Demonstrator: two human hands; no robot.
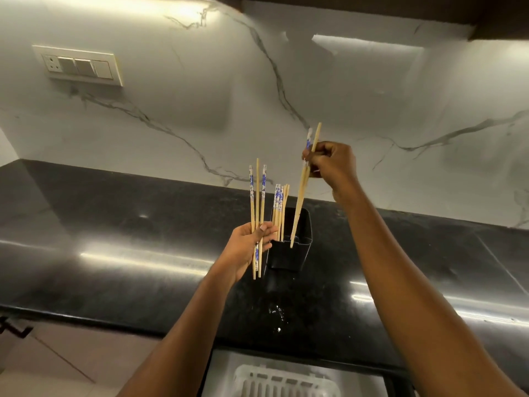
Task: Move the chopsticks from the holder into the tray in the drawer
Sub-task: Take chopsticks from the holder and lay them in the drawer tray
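Note:
A black square holder (297, 253) stands on the dark countertop with several wooden chopsticks (279, 207) with blue-and-white tops still upright in it. My left hand (249, 247) is closed on three chopsticks (257, 193), held upright just left of the holder. My right hand (332, 164) grips two chopsticks (300, 196) near their tops, lifted so their tips hang just inside the holder's mouth. A white slotted tray (286, 379) lies in the open drawer (220, 368) at the bottom edge.
The black polished countertop (143, 253) runs across the view, with a white marble backsplash behind. A switch plate (78, 65) is on the wall at upper left. Light cabinet fronts (57, 362) show at lower left.

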